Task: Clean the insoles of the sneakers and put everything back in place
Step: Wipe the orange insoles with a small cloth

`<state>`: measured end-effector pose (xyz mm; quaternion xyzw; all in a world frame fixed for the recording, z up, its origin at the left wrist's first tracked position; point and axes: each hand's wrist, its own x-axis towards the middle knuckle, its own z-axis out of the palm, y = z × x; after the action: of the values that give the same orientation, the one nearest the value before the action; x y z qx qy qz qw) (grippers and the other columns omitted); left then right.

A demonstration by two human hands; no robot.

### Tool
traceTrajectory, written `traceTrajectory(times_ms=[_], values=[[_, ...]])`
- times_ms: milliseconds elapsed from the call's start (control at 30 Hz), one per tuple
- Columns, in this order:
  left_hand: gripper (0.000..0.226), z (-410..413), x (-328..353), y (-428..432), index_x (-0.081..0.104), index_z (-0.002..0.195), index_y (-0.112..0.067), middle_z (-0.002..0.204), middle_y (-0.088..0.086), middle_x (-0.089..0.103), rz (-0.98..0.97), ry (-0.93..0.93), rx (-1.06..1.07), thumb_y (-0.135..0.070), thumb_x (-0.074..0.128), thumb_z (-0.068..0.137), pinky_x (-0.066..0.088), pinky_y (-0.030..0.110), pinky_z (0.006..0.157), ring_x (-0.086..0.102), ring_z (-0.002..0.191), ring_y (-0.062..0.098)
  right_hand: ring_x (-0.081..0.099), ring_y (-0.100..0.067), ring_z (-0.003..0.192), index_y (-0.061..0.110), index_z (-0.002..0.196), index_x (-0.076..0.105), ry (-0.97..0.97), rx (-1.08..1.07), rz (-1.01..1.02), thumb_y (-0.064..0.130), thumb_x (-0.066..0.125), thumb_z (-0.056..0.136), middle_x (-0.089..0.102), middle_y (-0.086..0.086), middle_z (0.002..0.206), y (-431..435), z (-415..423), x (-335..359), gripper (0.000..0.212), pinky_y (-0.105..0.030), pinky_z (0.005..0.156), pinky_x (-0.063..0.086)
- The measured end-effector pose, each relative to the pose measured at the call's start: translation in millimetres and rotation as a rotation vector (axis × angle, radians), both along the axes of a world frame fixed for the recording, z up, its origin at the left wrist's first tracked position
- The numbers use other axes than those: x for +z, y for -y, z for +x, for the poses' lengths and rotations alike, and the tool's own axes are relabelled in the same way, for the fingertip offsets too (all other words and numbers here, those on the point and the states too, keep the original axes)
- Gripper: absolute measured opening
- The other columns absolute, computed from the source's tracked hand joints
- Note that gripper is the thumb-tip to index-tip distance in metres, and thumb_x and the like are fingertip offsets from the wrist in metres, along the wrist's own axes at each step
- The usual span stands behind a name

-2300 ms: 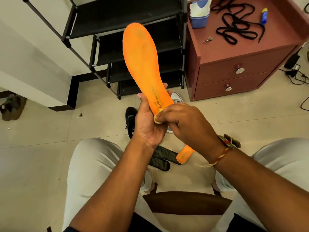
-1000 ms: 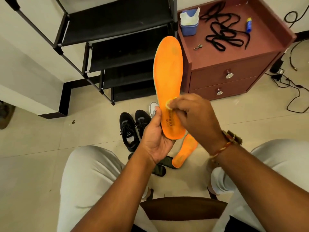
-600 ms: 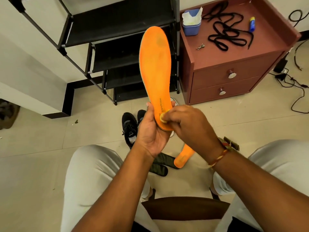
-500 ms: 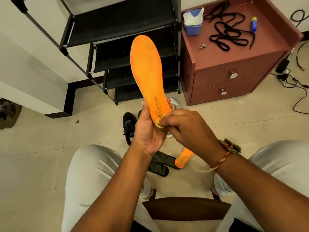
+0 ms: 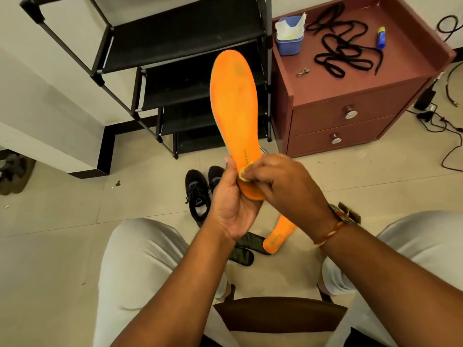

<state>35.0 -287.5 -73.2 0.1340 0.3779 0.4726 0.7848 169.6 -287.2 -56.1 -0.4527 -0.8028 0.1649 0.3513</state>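
While left hand (image 5: 233,204) grips the orange insole (image 5: 235,108) at its heel, toe up and away, right hand (image 5: 283,186) fingers (image 5: 255,172) pinch a small yellowish wad (image 5: 242,174) onto that heel end — long axis runs up from the fingers, next stroke likely toeward

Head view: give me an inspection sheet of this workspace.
Surface: beige tiled floor, debris specks.
Job's things: long orange foam insole held toe-up; second orange insole, two dark insoles and black sneakers on floor.
Clutter: black laces, blue tub, blue tube on reddish-brown two-drawer cabinet.
Grips: left grip holds insole heel; right grip pinches small yellowish pad against it.
Cables: black cables on floor, right.
Surroundings: black shoe rack, brown chair seat.
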Motion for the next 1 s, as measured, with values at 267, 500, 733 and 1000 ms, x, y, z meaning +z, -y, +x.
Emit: traceTrajectory(times_ms=[267,500,733,1000], values=[[0.061,6.7,-6.4,4.8,0.061,0.131,-0.007,0.135,0.018,0.063,-0.052,-0.019,-0.064,-0.052,0.031,0.104,0.038,0.045,0.117,0.057,0.13,0.029,0.065,-0.026,0.095,0.012,0.102,0.076,-0.01,-0.182,0.03,0.009,0.063,0.092,0.072,-0.004,0.102,-6.6,11.8,-4.0,0.017,-0.041,0.081,0.055],[0.062,6.2,-8.0,4.7,0.06,0.134,-0.009,0.137,0.018,0.061,-0.077,-0.033,-0.078,-0.054,0.031,0.104,0.039,0.046,0.115,0.056,0.13,0.03,0.064,-0.025,0.096,0.01,0.102,0.076,0.009,-0.131,0.074,0.008,0.064,0.09,0.072,-0.005,0.102,-5.5,8.5,4.0,0.017,-0.037,0.081,0.054],[0.058,11.9,-8.4,11.1,0.067,0.126,-0.01,0.132,0.019,0.063,-0.074,-0.116,-0.147,-0.053,0.035,0.102,0.05,0.043,0.101,0.062,0.118,0.029,0.067,-0.023,0.097,0.011,0.1,0.076,-0.061,-0.261,0.056,0.003,0.068,0.087,0.074,-0.004,0.103,-15.7,26.8,0.4,0.017,-0.042,0.084,0.057],[0.064,11.6,-4.6,12.2,0.058,0.134,-0.006,0.121,0.02,0.064,-0.026,-0.15,-0.16,-0.055,0.035,0.1,0.058,0.04,0.086,0.063,0.106,0.029,0.068,-0.023,0.093,0.008,0.101,0.077,-0.07,-0.342,0.099,0.004,0.067,0.089,0.074,-0.007,0.1,-30.2,41.6,1.0,0.016,-0.038,0.085,0.057]])
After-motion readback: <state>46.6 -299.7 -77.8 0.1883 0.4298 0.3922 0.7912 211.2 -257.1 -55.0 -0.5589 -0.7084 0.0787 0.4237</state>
